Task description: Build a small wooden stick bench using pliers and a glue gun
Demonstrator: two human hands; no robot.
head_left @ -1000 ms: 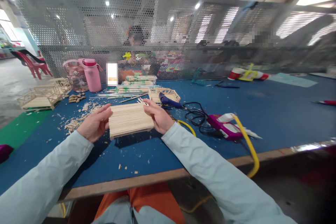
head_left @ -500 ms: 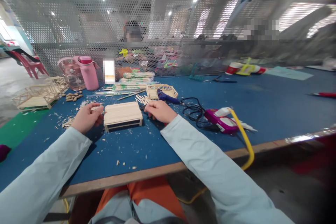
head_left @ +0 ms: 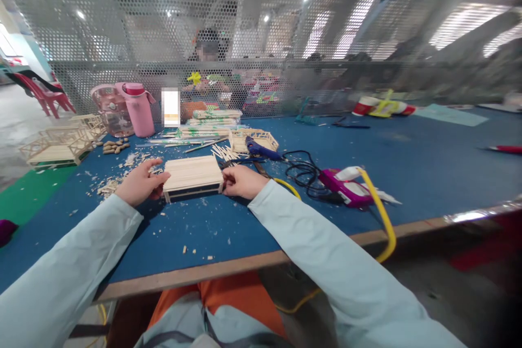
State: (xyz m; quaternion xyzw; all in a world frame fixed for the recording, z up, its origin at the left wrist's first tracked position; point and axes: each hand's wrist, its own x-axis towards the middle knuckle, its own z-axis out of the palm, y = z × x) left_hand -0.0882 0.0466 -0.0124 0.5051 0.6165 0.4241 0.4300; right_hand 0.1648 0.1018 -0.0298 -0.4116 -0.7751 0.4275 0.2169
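Observation:
A small platform of pale wooden sticks (head_left: 193, 172), flat-topped with short legs and side rails, stands upright on the blue table. At its left end is my left hand (head_left: 141, 182), the thumb against the top edge and the other fingers curled at the side. My right hand (head_left: 242, 182) pinches the right end near a corner leg. Behind the right hand lies a dark metal tool (head_left: 261, 168), partly hidden by it. Loose short sticks (head_left: 224, 152) and a blue glue gun (head_left: 263, 149) resting by another stick frame (head_left: 238, 138) are just beyond.
Finished-looking stick models (head_left: 57, 147) stand at the left, near peanuts (head_left: 116, 145) and wood scraps (head_left: 108, 186). Pink bottles (head_left: 138, 111) and bagged sticks (head_left: 212, 125) line the back. A purple power strip (head_left: 345, 187) with cables sits right. A perforated screen (head_left: 261, 38) closes the far side.
My right hand has left the dark tool and moved left and slightly down onto the platform's right end. My left hand has moved slightly right, its thumb now against the platform's left edge.

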